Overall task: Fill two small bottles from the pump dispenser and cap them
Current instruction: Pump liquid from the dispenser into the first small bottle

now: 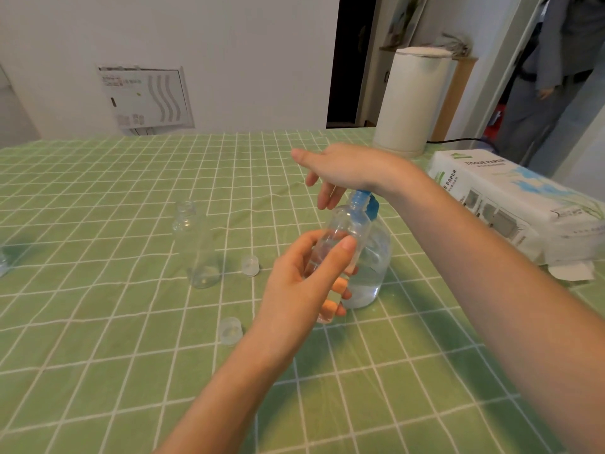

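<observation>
Small clear plastic bottle [342,235] tilted in your left hand [301,283], thumb and fingers curled round it, mouth at blue pump head [372,206] of clear dispenser [376,263] just behind. Your right hand [343,168] rests on pump head, fingers loose. Second clear bottle [196,247] upright at 9 o'clock. Near cap [250,265] between bottles, far cap [230,330] at 8 o'clock, on green checked tablecloth [98,322].

Green tablecloth [131,355] gridded white; clear dispenser [378,257], blue-topped; left of dispenser, clear bottle [196,244], whitish cap [250,265]; right of dispenser, white tissue pack [510,204] printed blue and green.
</observation>
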Demonstrator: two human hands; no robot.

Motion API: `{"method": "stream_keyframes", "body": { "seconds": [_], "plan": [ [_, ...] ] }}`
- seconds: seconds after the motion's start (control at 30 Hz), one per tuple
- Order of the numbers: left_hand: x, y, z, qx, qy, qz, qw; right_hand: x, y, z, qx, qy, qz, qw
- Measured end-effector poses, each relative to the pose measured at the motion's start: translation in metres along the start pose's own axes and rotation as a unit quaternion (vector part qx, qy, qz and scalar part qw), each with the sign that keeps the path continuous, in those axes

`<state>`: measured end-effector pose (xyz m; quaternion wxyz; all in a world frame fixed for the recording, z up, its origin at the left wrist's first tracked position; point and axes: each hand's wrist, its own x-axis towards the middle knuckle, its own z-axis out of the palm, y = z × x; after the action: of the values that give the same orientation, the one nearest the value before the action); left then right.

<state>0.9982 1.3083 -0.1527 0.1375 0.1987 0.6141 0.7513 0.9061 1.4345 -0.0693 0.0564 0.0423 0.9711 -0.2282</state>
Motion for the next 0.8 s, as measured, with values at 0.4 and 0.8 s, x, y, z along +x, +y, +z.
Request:
{"method": "stream_keyframes", "body": {
  "seconds": [0.4, 0.8],
  "plan": [
    [0.0023, 0.003, -0.0003, -0.002, 0.003, 0.009, 1.0, -0.0003, -0.0034, -0.0092, 0.016, 0.061, -0.056, 0.996],
    [0.0008, -0.0006, -0.0009, 0.011, 0.002, 0.003, 1.0, -0.0025, 0.0008, -0.0009, 0.011, 0.006, -0.01, 1.0]
  ]
}}
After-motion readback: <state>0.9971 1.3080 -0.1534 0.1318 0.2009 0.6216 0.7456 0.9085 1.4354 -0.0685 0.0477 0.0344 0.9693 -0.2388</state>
